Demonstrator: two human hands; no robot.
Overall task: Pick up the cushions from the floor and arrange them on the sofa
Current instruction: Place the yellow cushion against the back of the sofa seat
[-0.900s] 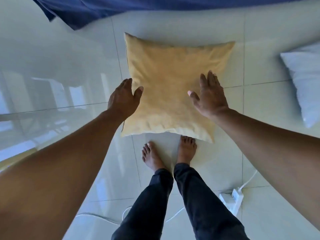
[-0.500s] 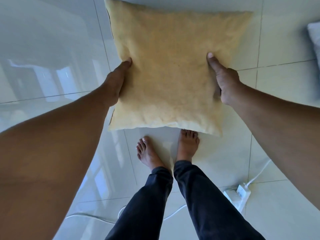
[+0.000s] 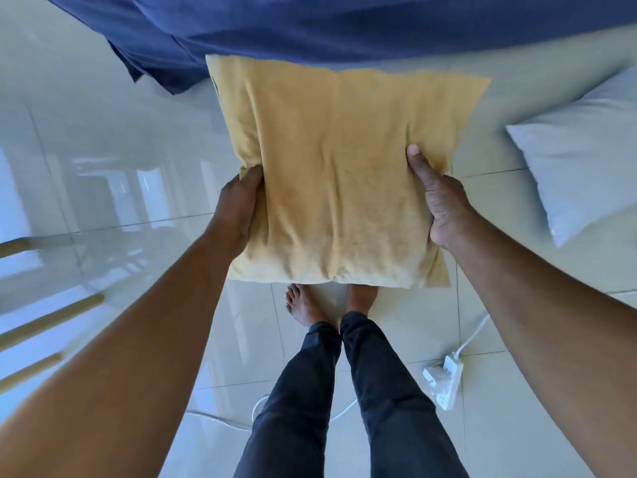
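A square yellow cushion point(image 3: 337, 174) hangs in the air above my bare feet, held flat between both hands. My left hand point(image 3: 238, 208) grips its left edge, thumb on top and fingers underneath. Its right edge is clamped the same way by my right hand point(image 3: 439, 205). The cushion's far edge reaches the dark blue cloth of the sofa point(image 3: 310, 25) along the top of the view. A white cushion point(image 3: 582, 163) lies on the tiled floor at the right.
A white power strip point(image 3: 444, 379) with its cable lies on the glossy tiles just right of my legs. Wooden bars point(image 3: 48, 322), partly out of view, sit at the left edge. My feet point(image 3: 310, 307) stand under the cushion's near edge.
Both hands closed on the yellow cushion's sides and lifted it off the floor; the view tilted up, bringing the blue sofa cloth and white cushion back into sight.
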